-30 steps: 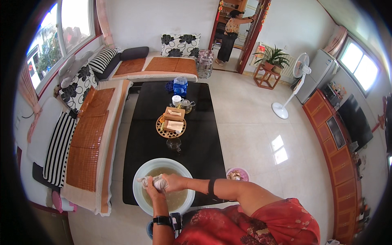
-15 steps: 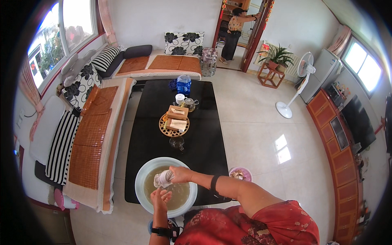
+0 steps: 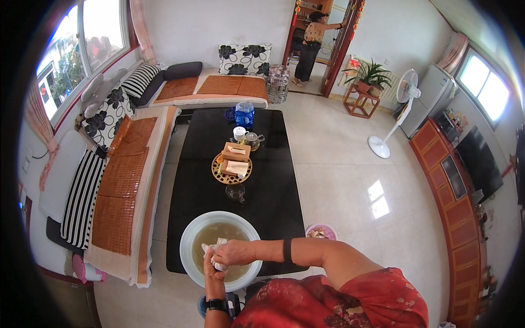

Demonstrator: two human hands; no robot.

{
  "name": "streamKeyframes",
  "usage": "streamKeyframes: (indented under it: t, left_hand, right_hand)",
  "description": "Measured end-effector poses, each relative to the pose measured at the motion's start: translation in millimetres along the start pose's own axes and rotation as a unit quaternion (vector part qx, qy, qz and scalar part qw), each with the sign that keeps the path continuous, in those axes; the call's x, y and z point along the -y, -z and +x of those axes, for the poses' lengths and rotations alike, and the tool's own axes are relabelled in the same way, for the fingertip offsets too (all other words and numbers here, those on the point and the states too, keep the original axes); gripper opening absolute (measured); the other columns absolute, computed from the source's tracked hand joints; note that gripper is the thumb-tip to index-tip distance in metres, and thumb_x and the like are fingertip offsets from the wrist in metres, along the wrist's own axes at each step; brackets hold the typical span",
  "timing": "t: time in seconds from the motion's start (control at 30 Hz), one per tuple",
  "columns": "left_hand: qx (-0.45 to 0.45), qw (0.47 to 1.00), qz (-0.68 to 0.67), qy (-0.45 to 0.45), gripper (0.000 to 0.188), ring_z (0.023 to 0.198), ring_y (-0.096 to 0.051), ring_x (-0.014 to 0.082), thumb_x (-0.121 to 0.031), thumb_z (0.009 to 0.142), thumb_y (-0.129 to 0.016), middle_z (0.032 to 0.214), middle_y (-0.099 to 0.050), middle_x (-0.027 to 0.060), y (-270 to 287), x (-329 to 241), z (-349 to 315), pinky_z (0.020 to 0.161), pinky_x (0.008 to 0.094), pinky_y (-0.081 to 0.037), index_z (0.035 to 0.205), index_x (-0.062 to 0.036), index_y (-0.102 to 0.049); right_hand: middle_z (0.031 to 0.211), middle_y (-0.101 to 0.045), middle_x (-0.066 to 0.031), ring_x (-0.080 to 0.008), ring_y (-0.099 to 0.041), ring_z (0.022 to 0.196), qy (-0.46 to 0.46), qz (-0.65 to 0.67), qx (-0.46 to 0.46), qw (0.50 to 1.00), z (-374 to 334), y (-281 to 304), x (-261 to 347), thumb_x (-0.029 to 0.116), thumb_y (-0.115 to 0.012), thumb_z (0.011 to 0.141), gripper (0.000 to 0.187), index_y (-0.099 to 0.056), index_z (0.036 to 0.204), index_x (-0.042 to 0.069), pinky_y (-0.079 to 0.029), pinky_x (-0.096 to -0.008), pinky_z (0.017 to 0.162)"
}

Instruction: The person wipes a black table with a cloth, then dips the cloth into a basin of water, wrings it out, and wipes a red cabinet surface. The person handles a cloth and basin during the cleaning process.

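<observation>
A white cloth (image 3: 221, 241) is bunched between my two hands above the basin. My right hand (image 3: 236, 252) comes in from the right and is closed around it. My left hand (image 3: 211, 269) reaches up from below, its fingers pressed against the cloth's left side. The cloth's middle is hidden by my fingers. Beneath both hands the large pale blue basin (image 3: 188, 232) holds cloudy, yellowish water (image 3: 236, 272). It stands at the near end of the black table (image 3: 273, 213).
On the table are a glass cup (image 3: 235, 192), a round tray (image 3: 218, 176) with tissue boxes, a teapot (image 3: 252, 140) and a blue package (image 3: 245, 116). A pink bowl (image 3: 331, 232) is at right. Sofas line the left and back; a person (image 3: 313, 44) stands in the far doorway.
My hands have come together on the cloth; my left hand was below it with its fingers curled. The cloth is now squeezed into a smaller bunch. The person in the doorway has shifted slightly.
</observation>
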State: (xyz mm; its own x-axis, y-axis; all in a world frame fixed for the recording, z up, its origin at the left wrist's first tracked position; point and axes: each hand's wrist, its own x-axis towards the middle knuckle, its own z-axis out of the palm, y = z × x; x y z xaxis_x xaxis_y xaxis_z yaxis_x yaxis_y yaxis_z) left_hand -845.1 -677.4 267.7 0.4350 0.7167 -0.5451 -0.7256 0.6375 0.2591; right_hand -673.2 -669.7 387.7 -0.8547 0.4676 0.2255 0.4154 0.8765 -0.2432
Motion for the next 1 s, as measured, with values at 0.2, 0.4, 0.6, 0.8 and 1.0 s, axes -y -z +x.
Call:
streamKeyframes:
  t: [0.2, 0.4, 0.6, 0.8, 1.0]
  left_hand:
    - [-0.100, 0.981, -0.052, -0.160, 0.034, 0.095, -0.067, 0.0283, -0.017, 0.085, -0.061, 0.108, -0.067, 0.0104, -7, 1, 8, 0.084, 0.0437, -0.057, 0.118, -0.0074, -0.058]
    - [-0.143, 0.960, -0.008, -0.242, 0.033, 0.095, -0.064, 0.0252, -0.007, 0.081, -0.062, 0.105, -0.063, 0.0089, -38, -5, -4, 0.085, 0.0403, -0.055, 0.114, -0.0040, -0.057]
    - [-0.110, 0.955, 0.028, -0.274, 0.032, 0.086, -0.064, 0.0241, -0.005, 0.075, -0.063, 0.099, -0.063, 0.0079, -37, -9, 2, 0.078, 0.0369, -0.055, 0.107, -0.0013, -0.061]
    - [-0.105, 0.960, 0.038, -0.258, 0.031, 0.084, -0.063, 0.0232, -0.006, 0.074, -0.063, 0.095, -0.063, 0.0074, -28, -10, 6, 0.076, 0.0354, -0.054, 0.105, -0.0009, -0.061]
    - [-0.089, 0.968, 0.056, -0.229, 0.029, 0.080, -0.063, 0.0226, -0.008, 0.074, -0.063, 0.092, -0.063, 0.0074, -34, -10, -2, 0.074, 0.0354, -0.054, 0.102, -0.0008, -0.062]
  right_hand:
    - [0.088, -0.064, -0.0170, -0.0361, -0.065, 0.082, -0.161, 0.107, -0.076, 0.978, -10, -17, -2, 0.011, -0.061, 0.081, 0.018, -0.053, 0.096, 0.004, -0.054, -0.0449, 0.069]
    - [0.091, -0.065, -0.0232, -0.0425, -0.063, 0.089, -0.322, 0.222, -0.028, 0.920, -11, -35, -6, 0.019, -0.068, 0.078, 0.033, -0.050, 0.101, 0.005, -0.049, -0.0508, 0.076]
    - [0.095, -0.067, -0.0254, -0.0439, -0.064, 0.091, -0.367, 0.335, -0.014, 0.868, -3, -32, 2, 0.020, -0.069, 0.071, 0.045, -0.052, 0.109, 0.001, -0.050, -0.0490, 0.080]
    - [0.083, -0.067, -0.0144, -0.0262, -0.066, 0.071, -0.389, 0.444, -0.007, 0.807, -1, -44, 1, 0.017, -0.069, 0.067, 0.055, -0.056, 0.118, 0.002, -0.052, -0.0370, 0.064]
    - [0.080, -0.064, -0.0060, -0.0144, -0.061, 0.063, -0.421, 0.570, 0.066, 0.702, 4, -23, 7, 0.015, -0.070, 0.067, 0.055, -0.057, 0.119, 0.004, -0.049, -0.0290, 0.055]
